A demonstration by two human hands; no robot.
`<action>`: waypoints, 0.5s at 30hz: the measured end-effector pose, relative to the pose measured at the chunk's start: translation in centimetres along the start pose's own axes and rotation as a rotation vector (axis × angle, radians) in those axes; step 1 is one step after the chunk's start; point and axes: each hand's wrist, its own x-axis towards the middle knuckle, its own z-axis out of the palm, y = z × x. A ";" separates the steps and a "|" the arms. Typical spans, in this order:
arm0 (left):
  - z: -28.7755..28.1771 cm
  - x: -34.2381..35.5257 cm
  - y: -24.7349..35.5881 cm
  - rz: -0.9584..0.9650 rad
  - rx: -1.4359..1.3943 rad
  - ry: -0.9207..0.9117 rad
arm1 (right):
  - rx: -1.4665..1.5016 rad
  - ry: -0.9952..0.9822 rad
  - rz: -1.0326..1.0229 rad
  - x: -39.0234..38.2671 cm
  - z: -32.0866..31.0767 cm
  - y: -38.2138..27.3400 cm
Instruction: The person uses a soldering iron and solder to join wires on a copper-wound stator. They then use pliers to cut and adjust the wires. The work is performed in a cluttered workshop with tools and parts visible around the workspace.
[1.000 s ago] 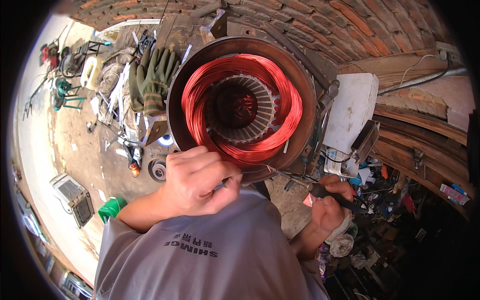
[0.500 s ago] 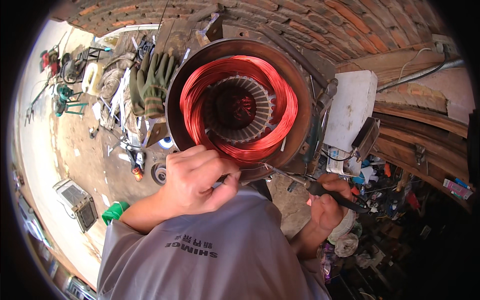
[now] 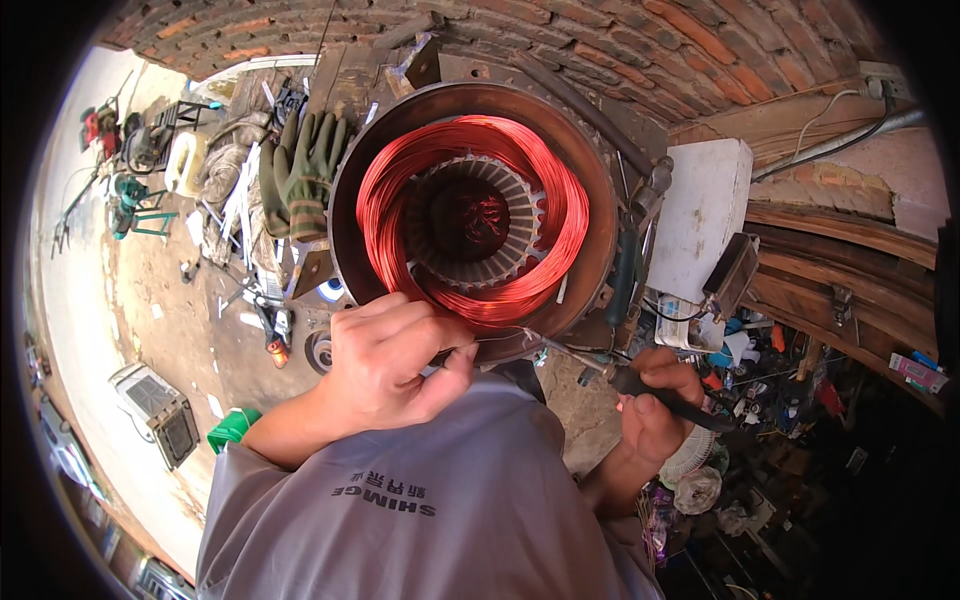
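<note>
A round motor stator in a rusty metal housing [image 3: 596, 170] stands in front of me. Thick red copper windings [image 3: 566, 225] ring its slotted core [image 3: 425, 225]. My left hand [image 3: 395, 362] is at the housing's near edge, thumb and fingers pinched on a thin wire [image 3: 492, 340] that runs right. From the right, my right hand [image 3: 655, 405] grips the black handle of a soldering iron [image 3: 628, 380]. The iron's metal tip points left and meets the wire's end, or lies very close to it; contact is too small to tell.
Green-grey work gloves [image 3: 308, 175] lie left of the housing. A hammer [image 3: 655, 185] and a white board [image 3: 700, 215] are on its right. A brick wall [image 3: 590, 45] rises behind. Cluttered parts fill the lower right; a floodlight [image 3: 155, 410] lies on the ground at left.
The view has shifted slightly, and the soldering iron's tip sits a little lower and farther right. Both hands keep their grips.
</note>
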 end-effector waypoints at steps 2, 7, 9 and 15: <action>0.0 0.0 0.0 -0.001 0.002 0.001 | -0.011 -0.009 -0.007 -0.1 -0.1 0.0; 0.0 0.0 0.1 -0.001 0.013 -0.008 | 0.008 0.022 0.005 -0.1 0.1 -0.2; 0.0 0.0 0.0 0.005 0.017 -0.005 | 0.064 0.091 0.025 -0.1 0.6 -0.4; 0.0 0.0 0.0 0.010 0.019 -0.004 | -0.012 -0.001 -0.010 0.0 0.3 -0.4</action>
